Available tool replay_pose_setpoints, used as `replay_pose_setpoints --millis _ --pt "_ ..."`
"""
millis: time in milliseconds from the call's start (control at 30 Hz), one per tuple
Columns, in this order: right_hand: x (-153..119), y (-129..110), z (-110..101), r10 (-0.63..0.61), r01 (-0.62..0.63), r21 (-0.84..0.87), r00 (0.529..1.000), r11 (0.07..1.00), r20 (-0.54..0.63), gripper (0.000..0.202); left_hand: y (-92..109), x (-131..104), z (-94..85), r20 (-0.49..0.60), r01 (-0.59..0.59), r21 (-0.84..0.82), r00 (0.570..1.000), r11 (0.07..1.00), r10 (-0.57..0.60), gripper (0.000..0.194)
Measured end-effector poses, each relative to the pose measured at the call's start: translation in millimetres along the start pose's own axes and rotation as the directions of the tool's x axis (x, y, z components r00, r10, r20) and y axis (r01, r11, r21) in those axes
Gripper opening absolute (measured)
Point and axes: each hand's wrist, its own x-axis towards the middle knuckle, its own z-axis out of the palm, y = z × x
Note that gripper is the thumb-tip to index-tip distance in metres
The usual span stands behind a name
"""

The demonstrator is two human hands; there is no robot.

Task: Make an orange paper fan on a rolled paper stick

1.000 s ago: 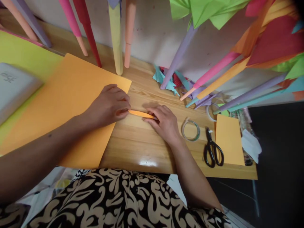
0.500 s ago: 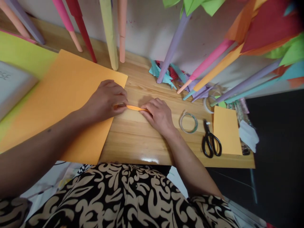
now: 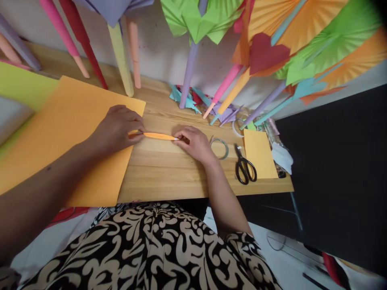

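Observation:
A narrow strip of folded orange paper [image 3: 159, 136] stretches between my two hands, just over the wooden table. My left hand [image 3: 121, 127] pinches its left end, with the wrist above a large orange sheet [image 3: 93, 108]. At the other end, the fingertips of my right hand [image 3: 195, 143] are closed on the strip's pale tip. To the right of that hand lie a roll of tape [image 3: 220, 149] and black-handled scissors [image 3: 245, 169]. My fingers hide parts of both strip ends.
A smaller orange sheet [image 3: 260, 155] lies beyond the scissors. Rolled paper sticks, one being purple [image 3: 189, 72], lean along the wall with folded paper fans [image 3: 281, 16]. Paper scraps [image 3: 223, 112] sit at their feet. The table's front edge [image 3: 169, 200] is close to my body.
A longer stretch of the orange strip shows between my hands, with my right fingers now at its pale right tip. The camera view has turned, moving the table leftward.

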Motion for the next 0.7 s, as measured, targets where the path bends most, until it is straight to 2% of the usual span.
replay_pose_setpoints --millis 267,433,567,700 --pt "-0.2 -8.1 6.0 -0.011 0.006 -0.088 0.998 0.996 -0.054 0.01 2.0 -0.8 -7.4 0.053 0.076 0.069 0.995 0.995 -0.08 0.023" --pt "-0.3 -3.3 12.2 -0.013 0.012 -0.01 0.99 1.0 -0.142 0.009 -2.1 -4.3 -5.7 -0.029 0.051 0.021 0.998 0.998 -0.05 0.024" --pt "0.3 -2.3 12.5 0.042 -0.037 0.039 0.987 0.999 -0.153 0.008 -7.7 -4.8 -4.7 -0.091 0.04 -0.022 0.995 0.999 -0.042 0.024" --pt "0.2 -1.9 11.1 0.031 -0.023 0.054 0.989 0.998 -0.147 0.007 -14.1 -3.7 -10.9 -0.115 0.114 -0.092 0.986 0.989 -0.124 0.029"
